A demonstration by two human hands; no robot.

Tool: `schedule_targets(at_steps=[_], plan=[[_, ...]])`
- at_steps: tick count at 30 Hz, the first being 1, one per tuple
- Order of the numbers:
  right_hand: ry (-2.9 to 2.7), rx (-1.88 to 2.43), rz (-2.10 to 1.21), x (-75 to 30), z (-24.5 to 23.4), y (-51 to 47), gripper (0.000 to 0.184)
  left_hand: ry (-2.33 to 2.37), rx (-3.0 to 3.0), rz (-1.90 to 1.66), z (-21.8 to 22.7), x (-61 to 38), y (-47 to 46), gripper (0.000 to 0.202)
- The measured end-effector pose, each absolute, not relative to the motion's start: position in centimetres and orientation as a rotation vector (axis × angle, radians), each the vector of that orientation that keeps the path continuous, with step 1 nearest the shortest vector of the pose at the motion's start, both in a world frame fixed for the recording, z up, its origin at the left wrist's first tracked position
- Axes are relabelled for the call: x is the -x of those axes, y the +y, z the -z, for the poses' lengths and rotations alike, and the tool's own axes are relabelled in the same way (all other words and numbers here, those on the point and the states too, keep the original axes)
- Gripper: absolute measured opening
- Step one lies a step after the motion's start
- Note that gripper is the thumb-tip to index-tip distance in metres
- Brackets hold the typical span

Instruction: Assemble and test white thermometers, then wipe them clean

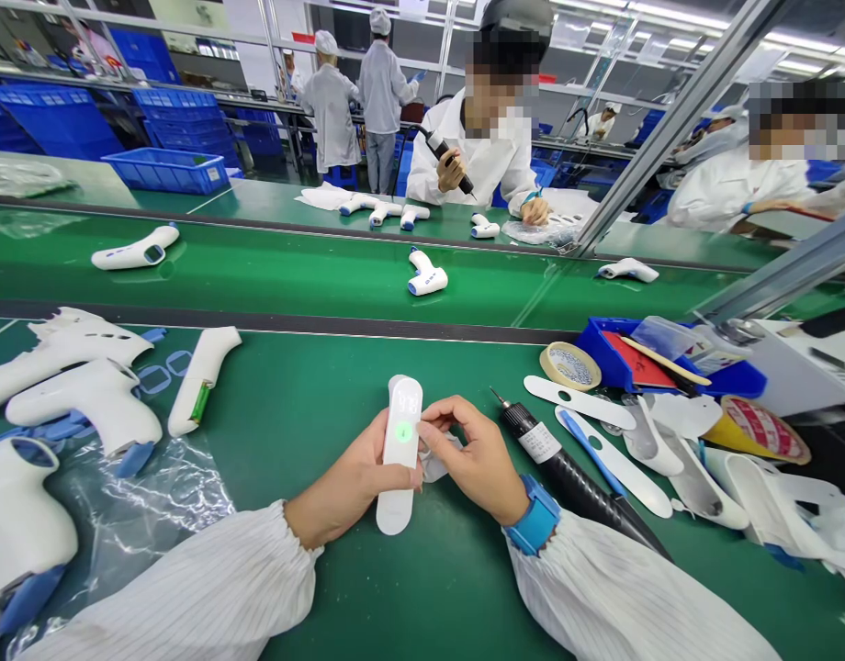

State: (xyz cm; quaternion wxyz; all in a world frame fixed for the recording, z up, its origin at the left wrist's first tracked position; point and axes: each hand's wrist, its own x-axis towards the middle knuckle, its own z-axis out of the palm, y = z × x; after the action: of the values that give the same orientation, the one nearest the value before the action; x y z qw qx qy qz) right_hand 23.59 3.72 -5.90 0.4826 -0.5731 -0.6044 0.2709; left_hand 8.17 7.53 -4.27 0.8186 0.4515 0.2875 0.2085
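My left hand (354, 468) is closed around a white thermometer gun (396, 505), its thumb across the lower part. A round green light glows on the face of the device. My right hand (478, 454), with a blue strap at the wrist, has its fingers bent together at the device's right edge. Between those fingers and the device shows a crumpled whitish cloth (433, 466), partly hidden. Just right of this hand lies a black electric screwdriver (543, 445). A white gun with a green battery (206, 376) rests to the left.
At the left, several white gun shells (92, 399) lie on and beside a clear plastic bag (161, 500). White covers (615, 459), a tape roll (570, 365) and a blue bin (594, 338) crowd the right. A green conveyor (291, 271) carries thermometer guns. Across it, a co-worker (436, 119) holds a screwdriver.
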Motion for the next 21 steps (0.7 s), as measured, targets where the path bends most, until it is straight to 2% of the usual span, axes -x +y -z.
schedule_targets(at_steps=[9,16,21], plan=[[-1.455,1.359,-0.657,-23.40,5.70,3.50,0.006,0.572,-0.955,-0.432,4.53,-7.92,7.65,0.045],[-1.463,1.347,-0.639,-23.23,5.61,3.36,0.006,0.565,-1.000,-0.468,4.80,-7.86,7.55,0.050],[-1.564,1.301,-0.449,-23.12,5.31,3.17,0.005,0.553,-1.022,-0.534,4.99,-7.88,7.47,0.049]])
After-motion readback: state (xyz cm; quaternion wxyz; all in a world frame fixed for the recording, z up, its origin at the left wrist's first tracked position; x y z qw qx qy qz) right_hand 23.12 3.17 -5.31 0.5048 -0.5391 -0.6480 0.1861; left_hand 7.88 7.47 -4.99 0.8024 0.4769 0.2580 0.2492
